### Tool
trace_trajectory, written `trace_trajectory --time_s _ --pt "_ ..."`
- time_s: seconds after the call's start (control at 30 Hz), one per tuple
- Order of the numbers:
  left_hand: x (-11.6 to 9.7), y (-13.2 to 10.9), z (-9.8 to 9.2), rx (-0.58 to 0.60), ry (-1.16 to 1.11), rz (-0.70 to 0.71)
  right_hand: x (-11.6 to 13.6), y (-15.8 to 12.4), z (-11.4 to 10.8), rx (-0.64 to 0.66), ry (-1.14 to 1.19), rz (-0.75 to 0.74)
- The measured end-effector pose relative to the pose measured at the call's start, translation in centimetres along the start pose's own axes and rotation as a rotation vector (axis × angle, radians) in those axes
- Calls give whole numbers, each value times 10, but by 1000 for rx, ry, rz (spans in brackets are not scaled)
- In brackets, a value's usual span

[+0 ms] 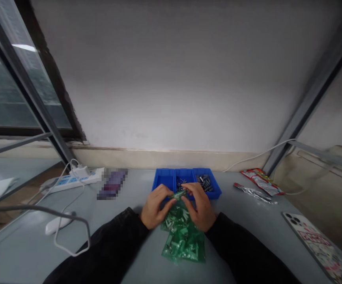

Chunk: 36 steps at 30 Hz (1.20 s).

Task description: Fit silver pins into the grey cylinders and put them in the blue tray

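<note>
My left hand (156,207) and my right hand (199,207) meet above the front edge of a blue compartment tray (164,179). Between their fingertips is a small green circuit board (178,194), partly hidden by my fingers. Dark cylindrical components, possibly capacitors (204,183), lie in the tray's right compartment, and smaller dark parts (181,183) lie in the middle one. Right below my wrists, green plastic bags of circuit boards (183,236) rest on the grey table (129,193).
A white power strip (73,179) with a plugged-in charger and cables lies at the back left. A white mouse-like device (57,223) sits front left. A pixelated object (112,184), a red packet (261,181), a foil strip (253,193) and a phone (318,248) lie around.
</note>
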State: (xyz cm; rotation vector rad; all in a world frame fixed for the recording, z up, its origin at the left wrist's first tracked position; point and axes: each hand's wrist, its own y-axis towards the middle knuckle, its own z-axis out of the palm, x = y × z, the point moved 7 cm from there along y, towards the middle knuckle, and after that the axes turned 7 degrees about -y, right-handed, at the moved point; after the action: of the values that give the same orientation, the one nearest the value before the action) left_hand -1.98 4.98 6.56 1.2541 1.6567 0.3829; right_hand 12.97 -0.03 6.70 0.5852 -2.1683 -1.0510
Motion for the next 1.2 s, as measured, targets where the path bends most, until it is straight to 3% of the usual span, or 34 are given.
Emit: trace_trajectory --time_s 0.27,0.5,0.63,0.83,1.03,1.2 --pt "14 -5 -1 -2 -22 -118 -5 -8 1 -71 -173 -125" --pt "17 -7 0 33 -78 -166 4 1 -6 -77 -132 -146" --pt "14 -5 -5 -18 -91 -120 0 4 -5 -61 -30 -89" --pt "7 0 1 4 -17 -46 -6 -1 -2 -78 -4 -17" --pt "20 -2 -8 -92 -75 -214 -6 -4 -5 -94 -116 -43" --pt "21 -3 -3 -22 -104 -249 -8 -6 -4 -119 -160 -51"
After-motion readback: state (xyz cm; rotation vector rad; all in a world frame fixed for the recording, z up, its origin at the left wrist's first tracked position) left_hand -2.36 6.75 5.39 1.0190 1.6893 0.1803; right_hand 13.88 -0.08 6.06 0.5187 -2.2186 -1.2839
